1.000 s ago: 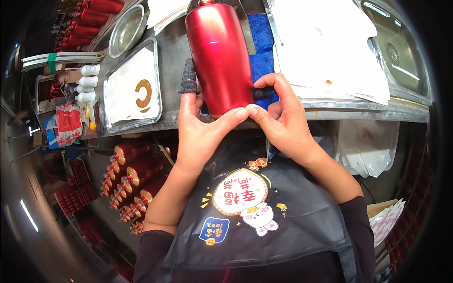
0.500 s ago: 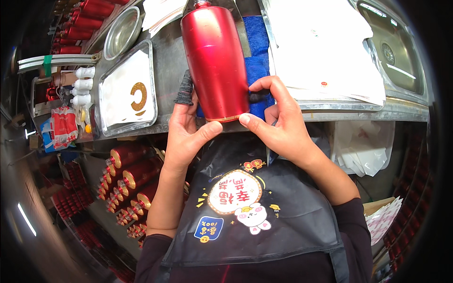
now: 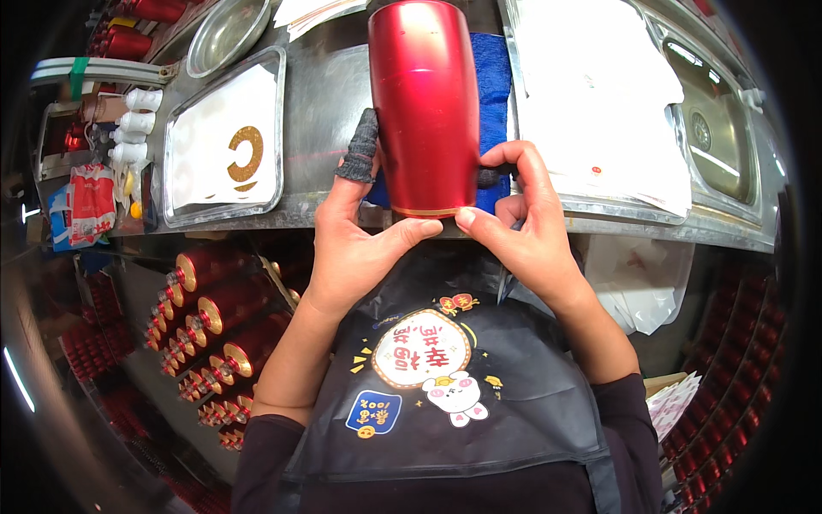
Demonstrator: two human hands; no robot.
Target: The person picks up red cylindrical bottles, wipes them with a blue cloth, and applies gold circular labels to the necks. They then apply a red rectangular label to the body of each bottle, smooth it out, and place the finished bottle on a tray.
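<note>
A glossy red bottle [image 3: 426, 111] lies lengthwise before me, its base toward me and its far end cut off by the upper edge. A thin gold band [image 3: 435, 212] runs round the base. My left hand [image 3: 360, 244] holds it from the left, thumb at the base rim; a dark grey wrap [image 3: 360, 147] covers one finger. My right hand [image 3: 533, 231] grips the right side, with thumb at the rim and index finger bent against the wall. Some fingers are hidden behind the bottle. Beneath and beside it lies a blue cloth [image 3: 493, 94].
Left on the metal bench stands a tray [image 3: 171, 167] of white sheet with gold curved pieces; a steel bowl [image 3: 224, 38] sits behind. White sheets [image 3: 599, 111] and a steel sink [image 3: 706, 163] are right. Several red bottles [image 3: 218, 317] lie below left. A plastic bag [image 3: 638, 283] hangs below right.
The bottle and both hands have shifted right in the picture, and the bottle points straighter away from me. Its neck has left the view at the top. Both hands keep their hold.
</note>
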